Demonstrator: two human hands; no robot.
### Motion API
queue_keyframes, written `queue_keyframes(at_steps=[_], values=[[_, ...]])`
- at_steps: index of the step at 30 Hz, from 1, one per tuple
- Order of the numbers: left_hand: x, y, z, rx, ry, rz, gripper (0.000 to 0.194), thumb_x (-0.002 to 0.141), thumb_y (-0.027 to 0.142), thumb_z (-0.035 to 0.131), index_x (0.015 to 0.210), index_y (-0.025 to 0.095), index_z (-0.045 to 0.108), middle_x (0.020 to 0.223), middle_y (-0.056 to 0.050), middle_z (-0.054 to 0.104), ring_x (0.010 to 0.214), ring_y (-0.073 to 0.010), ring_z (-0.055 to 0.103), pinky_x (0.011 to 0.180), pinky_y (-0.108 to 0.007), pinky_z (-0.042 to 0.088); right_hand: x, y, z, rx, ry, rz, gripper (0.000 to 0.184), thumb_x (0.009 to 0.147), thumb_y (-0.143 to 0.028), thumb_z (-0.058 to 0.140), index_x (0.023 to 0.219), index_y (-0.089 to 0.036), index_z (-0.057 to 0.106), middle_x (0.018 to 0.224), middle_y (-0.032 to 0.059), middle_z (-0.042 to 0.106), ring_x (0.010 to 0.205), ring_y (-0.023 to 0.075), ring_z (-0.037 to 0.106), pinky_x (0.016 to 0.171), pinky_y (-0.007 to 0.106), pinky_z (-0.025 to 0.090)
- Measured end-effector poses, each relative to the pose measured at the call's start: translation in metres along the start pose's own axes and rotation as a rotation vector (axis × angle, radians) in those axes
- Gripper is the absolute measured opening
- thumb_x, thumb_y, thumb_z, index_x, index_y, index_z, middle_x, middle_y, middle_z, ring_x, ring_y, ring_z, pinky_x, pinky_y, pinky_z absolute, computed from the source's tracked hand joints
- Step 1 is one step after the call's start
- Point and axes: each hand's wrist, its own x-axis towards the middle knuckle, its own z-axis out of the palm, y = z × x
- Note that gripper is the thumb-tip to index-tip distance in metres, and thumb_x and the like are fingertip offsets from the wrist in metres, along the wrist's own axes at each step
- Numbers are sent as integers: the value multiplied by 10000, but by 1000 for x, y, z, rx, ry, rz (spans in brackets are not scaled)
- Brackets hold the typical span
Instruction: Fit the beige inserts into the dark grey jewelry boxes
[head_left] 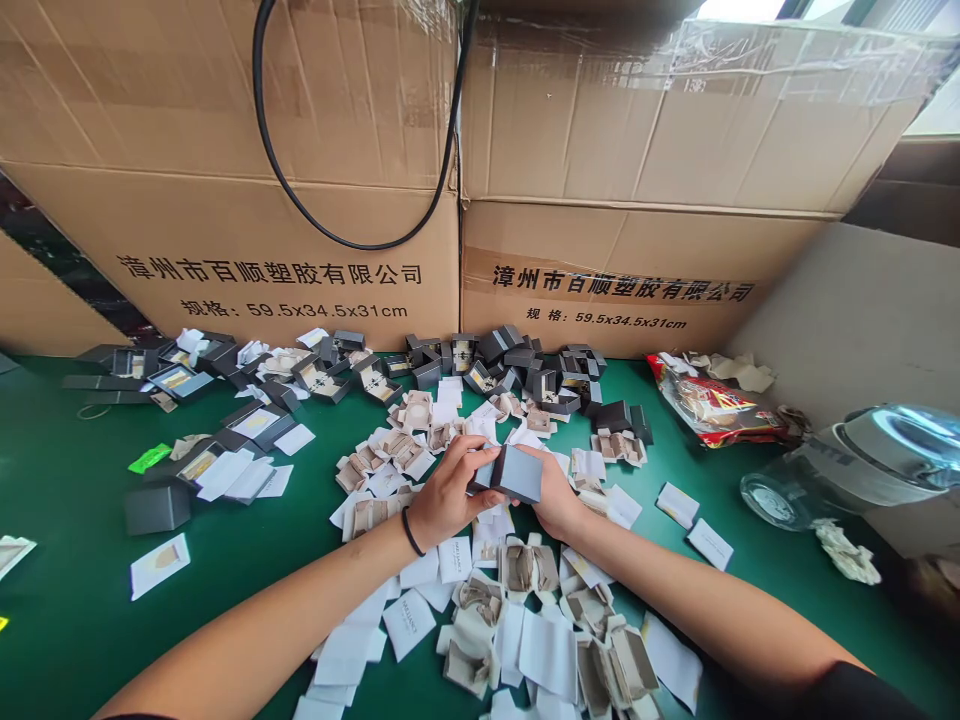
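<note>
Holding the small gray box (519, 474) from both sides, the person's two hands meet over the heap. The left hand (450, 490), with one black band (411, 532) at its wrist, is partly closed: its fingers bend over the box's left part and its thumb presses the near side. The right hand (556, 497) is curled round the box's right and far side; its fingertips are hidden, so their exact spacing cannot be told.

Relative to the gray box, two white cards (676, 505) (709, 543) lie apart to the right, and beyond them are one clear jar (795, 480), tipped on its side, one red packet (712, 405) and one crumpled tissue (847, 552). Well to its left are one dark cube-shaped box (157, 508), one bright green piece (150, 458) and one card with a pale gold mark (160, 566). Around and nearer than it, beige inserts (529, 568) and white leaflets (409, 622) overlap too much to count, as do the dark boxes (499, 345) beyond it. Behind those stand two printed cartons (300, 230) (600, 240), with one black cable (360, 245) looping in front.
</note>
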Motion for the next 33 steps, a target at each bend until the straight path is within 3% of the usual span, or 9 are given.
queue_keyframes(at_steps=[2,4,7,14,19,22,28,31,33], values=[[1,1,1,23,14,-52,473,846,491,422,1209,190,382,1097,-141,471,1065,-251,499,836,-406,466,-1,1,-1,-21,-15,-52,234,630,-233,689,806,-193,540,679,-46,551,497,70,487,439,184,409],[3,2,0,38,44,-102,462,852,502,405,1183,179,385,1083,-139,469,1066,-253,484,856,-422,448,-1,2,-1,-31,-102,-83,455,613,-206,695,1024,-230,500,824,-32,585,567,95,559,521,229,487],[5,3,-2,70,50,-147,456,869,519,338,1154,167,390,1069,-139,469,1041,-248,469,878,-442,420,-1,4,-3,-47,-224,-84,602,657,-279,690,1190,-220,416,855,-9,608,614,126,595,632,305,527],[5,3,-3,116,47,-83,510,877,545,235,1150,148,403,1064,-145,480,1002,-239,458,868,-446,416,2,1,-6,-197,-185,-212,592,596,-455,752,1058,-175,511,973,40,606,874,176,568,785,317,478],[4,4,-2,95,85,-69,499,879,534,251,1144,144,416,1061,-148,492,1018,-235,477,879,-443,421,2,5,-6,-408,-73,-262,423,660,-332,697,1002,-172,504,887,23,587,780,163,555,720,305,477],[4,5,-3,70,126,-70,495,867,545,289,1147,155,409,1071,-143,490,1036,-231,492,880,-427,431,2,9,-8,-604,-61,-397,408,678,-236,629,1054,-170,487,961,56,575,846,194,557,767,346,475],[9,5,-6,22,194,-360,458,845,527,402,1137,174,399,1090,-127,500,1062,-222,511,901,-379,437,6,13,-13,-811,24,-512,676,711,-261,609,1323,-209,325,1344,119,403,1238,268,375,1012,463,344],[12,0,-9,-9,189,-528,419,861,464,429,1165,181,377,1153,-132,499,1099,-217,507,930,-369,425,7,15,-14,-742,9,-463,727,772,-327,586,1392,-237,217,1413,107,344,1300,253,326,1042,453,326],[13,-2,-11,-36,150,-512,443,854,474,436,1185,187,370,1174,-134,497,1108,-219,506,941,-372,419,8,16,-16,-687,-26,-444,668,828,-354,531,1400,-240,205,1369,108,414,1270,238,384,1040,445,336]])
